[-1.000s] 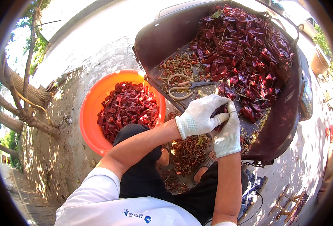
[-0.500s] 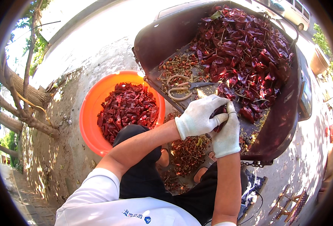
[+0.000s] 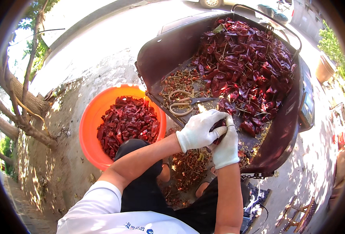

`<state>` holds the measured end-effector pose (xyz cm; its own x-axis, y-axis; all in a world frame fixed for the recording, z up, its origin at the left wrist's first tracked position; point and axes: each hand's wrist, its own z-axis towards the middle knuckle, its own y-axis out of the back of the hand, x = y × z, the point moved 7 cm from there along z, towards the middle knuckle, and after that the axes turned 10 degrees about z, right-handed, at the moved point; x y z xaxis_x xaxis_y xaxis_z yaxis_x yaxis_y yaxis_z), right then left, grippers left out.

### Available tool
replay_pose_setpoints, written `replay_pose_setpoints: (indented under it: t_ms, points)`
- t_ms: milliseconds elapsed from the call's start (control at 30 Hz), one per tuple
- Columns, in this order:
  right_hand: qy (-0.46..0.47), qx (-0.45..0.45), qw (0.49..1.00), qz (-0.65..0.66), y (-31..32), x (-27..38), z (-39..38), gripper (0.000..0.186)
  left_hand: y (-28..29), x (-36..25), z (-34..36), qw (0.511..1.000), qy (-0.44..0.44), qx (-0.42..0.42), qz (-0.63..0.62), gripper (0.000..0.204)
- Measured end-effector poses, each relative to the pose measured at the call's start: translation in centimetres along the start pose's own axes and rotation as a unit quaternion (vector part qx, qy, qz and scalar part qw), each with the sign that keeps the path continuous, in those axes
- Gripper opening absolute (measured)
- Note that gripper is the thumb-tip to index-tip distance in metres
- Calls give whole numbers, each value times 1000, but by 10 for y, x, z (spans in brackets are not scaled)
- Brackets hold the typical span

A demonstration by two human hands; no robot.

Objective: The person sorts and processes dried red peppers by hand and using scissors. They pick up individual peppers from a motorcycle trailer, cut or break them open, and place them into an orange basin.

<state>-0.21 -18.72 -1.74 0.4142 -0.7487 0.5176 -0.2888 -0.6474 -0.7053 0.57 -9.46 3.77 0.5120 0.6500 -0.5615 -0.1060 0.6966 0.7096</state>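
Both my hands wear white knit gloves and meet at the near edge of a dark cart tray [image 3: 157,58]. My left hand [image 3: 201,130] is closed on a dark red dried chili pepper [image 3: 218,139]. From the other side my right hand [image 3: 226,147] grips the same pepper, which the gloves partly cover. Just beyond my fingers, scissors [image 3: 180,103] with tan handles lie among stems and seeds. A large heap of dried chili peppers [image 3: 248,62] fills the tray's far right. On my left stands an orange basin [image 3: 87,132] holding cut red pepper pieces [image 3: 127,124].
Discarded stems [image 3: 188,165] litter the ground between my feet. A chain [image 3: 254,176] hangs at the tray's near side, and a box with a display [image 3: 307,107] sits along its right. Tree trunks [image 3: 32,99] rise at far left; a small wooden stool [image 3: 299,214] stands at lower right.
The whole view has shifted slightly, so the tray and my hands appear further left. Both hands still hold the pepper together, with little change in grip.
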Motion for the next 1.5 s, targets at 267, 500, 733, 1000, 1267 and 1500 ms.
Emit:
replay_pose_setpoints:
  t_ms: [267, 500, 733, 1000, 1267, 1500]
  points:
    - [-11, 17, 1000, -11, -2, -6, 12, 42, 2, 6, 1, 1000, 15, 4, 17, 41]
    - [-4, 41, 999, 3, -13, -8, 13, 44, 10, 14, 4, 998, 9, 57, 3, 54]
    - [-17, 125, 990, -56, -19, -10, 18, 44, 22, 18, 2, 998, -7, 59, 32, 54]
    - [-10, 135, 991, -7, -27, -37, 33, 44, 26, 18, -16, 985, 6, -86, 149, 34]
    - [42, 134, 973, -183, -41, -39, 21, 34, 48, 36, -16, 977, 52, -166, 124, 30]
    - [202, 193, 841, -462, -48, -34, 6, 31, 96, 100, -33, 921, 164, -28, 354, 32]
